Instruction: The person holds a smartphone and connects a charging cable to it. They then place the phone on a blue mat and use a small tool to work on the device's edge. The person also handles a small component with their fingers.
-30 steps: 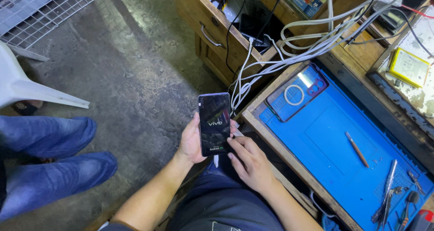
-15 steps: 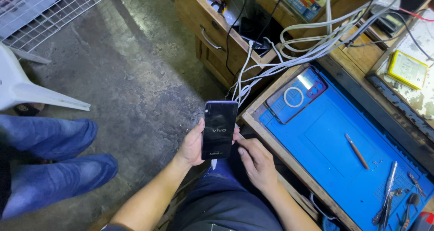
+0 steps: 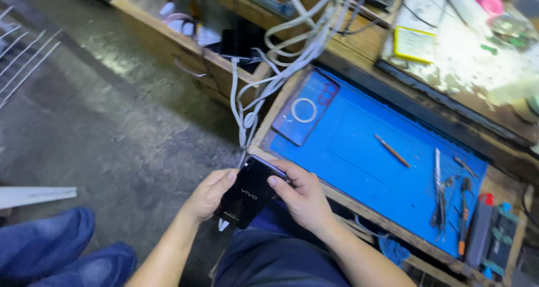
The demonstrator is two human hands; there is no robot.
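While both hands close round it, the handset sits low over the person's lap, just off the near edge of the bench.

Left hand (image 3: 210, 194): curled under the left long edge of the smartphone (image 3: 247, 191), fingers wrapped and shut on it — thumb lying along the side.
Right hand (image 3: 303, 194): fingers bent over the upper right corner, pinching the frame; fingertip (image 3: 272, 181) touching the glass.
Doing it well: I'd judge the grip should stay on the edges, not the screen, with the white cable (image 3: 242, 124) hanging beside it kept slack.
Phone's look: black slab, glossy, screen dark apart from a small pale logo; tilted, top end toward the bench.
Nearby: blue work mat (image 3: 359, 152) with tweezers (image 3: 438, 186) and a thin orange stick (image 3: 392, 151), well apart from the hands — open wooden drawer (image 3: 185, 45) beyond.
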